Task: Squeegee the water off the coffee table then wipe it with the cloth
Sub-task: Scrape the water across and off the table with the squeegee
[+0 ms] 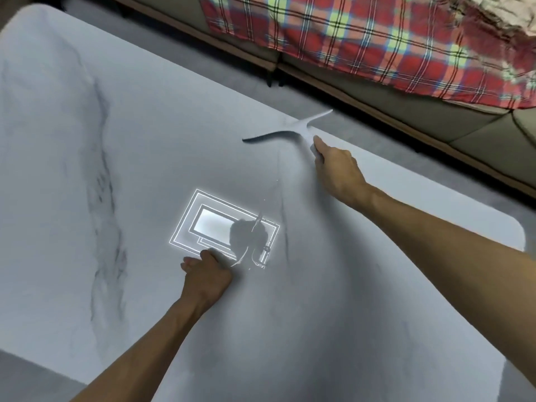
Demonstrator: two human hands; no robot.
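Note:
A white marble-look coffee table fills most of the view. My right hand is shut on the handle of a pale grey squeegee, whose curved blade lies on the tabletop near the far edge. My left hand rests on the table with its fingers curled, holding nothing, just below a bright ceiling-light reflection. A thin wet streak runs down the surface from the blade. No cloth is in view.
A sofa stands beyond the table's far edge, with a red plaid blanket draped over it. A strip of grey floor separates table and sofa. The table's rounded right corner lies under my right forearm.

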